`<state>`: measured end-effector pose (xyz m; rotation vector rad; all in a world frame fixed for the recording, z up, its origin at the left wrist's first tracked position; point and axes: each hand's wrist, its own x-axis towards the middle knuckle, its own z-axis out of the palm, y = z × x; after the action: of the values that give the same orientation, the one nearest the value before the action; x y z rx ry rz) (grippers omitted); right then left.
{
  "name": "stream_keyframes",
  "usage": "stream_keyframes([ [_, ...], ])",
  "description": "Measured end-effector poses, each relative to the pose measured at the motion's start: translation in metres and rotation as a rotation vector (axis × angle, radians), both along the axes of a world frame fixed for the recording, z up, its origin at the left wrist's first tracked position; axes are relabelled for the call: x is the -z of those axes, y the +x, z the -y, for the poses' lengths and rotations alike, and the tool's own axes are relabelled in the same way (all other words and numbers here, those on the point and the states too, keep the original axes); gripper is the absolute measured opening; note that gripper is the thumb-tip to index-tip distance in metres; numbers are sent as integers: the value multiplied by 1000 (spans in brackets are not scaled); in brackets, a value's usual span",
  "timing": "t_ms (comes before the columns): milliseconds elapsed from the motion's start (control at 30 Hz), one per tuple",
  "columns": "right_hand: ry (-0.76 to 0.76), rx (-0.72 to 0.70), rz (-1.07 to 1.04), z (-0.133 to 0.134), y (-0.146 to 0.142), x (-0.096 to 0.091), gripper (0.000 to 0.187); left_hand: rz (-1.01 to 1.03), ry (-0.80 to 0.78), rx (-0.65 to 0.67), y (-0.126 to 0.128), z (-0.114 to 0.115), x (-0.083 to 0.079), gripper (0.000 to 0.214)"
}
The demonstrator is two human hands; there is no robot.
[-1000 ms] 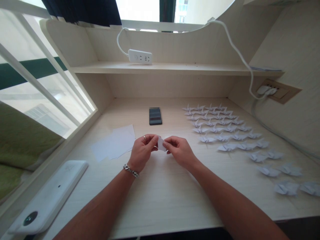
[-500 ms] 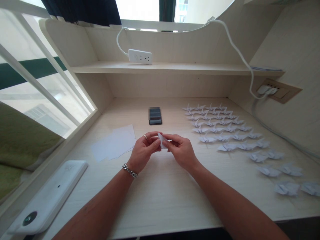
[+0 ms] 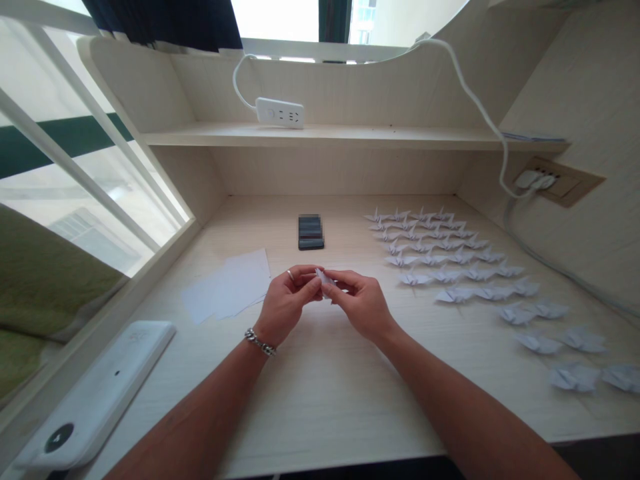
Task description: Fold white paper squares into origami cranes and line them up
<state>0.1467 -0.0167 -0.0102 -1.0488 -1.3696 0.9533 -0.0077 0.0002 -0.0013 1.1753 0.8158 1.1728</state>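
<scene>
A small piece of folded white paper (image 3: 323, 276) is pinched between both hands above the middle of the desk. My left hand (image 3: 289, 295), with a ring and a chain bracelet, closes its thumb and fingers on the left side of it. From the other side, my right hand (image 3: 364, 300) grips it with thumb and forefinger. Most of the paper is covered by fingers, so its exact folds cannot be made out. Loose white paper sheets (image 3: 235, 283) lie just left of my left hand. Rows of folded paper cranes (image 3: 450, 257) stand to the right.
A dark phone-like object (image 3: 311, 232), partly pixelated, lies beyond my hands. At the left edge rests a long white device (image 3: 100, 393). A white power strip (image 3: 280, 113) sits on the shelf (image 3: 350, 137), and a white cable (image 3: 480, 107) runs to the wall socket (image 3: 563, 181).
The folded paper shows less between my fingers than before, and my right thumb and fingers have shifted slightly over it. Everything else stays in place.
</scene>
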Motion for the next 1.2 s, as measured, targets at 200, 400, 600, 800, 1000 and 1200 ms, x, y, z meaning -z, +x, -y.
stream_keyframes([
  [200, -33, -16, -1, 2, -1, -2, 38, 30, -25, 35, -1, -1, 0, 30],
  [400, 1, -12, -21, 4, -2, -2, 37, 89, -51, 54, -2, 0, -1, 26],
  [600, 24, 8, -12, 4, -2, -1, 25, 80, -40, 58, -3, -2, 1, 25],
  [800, -3, -10, -58, 3, -2, -3, 20, 35, -13, 54, -3, -2, 4, 24],
  [1000, -88, -39, -83, 0, 0, -2, 23, 11, -22, 90, -2, -1, 2, 22],
  [1200, -177, -126, -122, -2, 3, -4, 28, 0, -6, 183, -6, -1, 1, 22],
])
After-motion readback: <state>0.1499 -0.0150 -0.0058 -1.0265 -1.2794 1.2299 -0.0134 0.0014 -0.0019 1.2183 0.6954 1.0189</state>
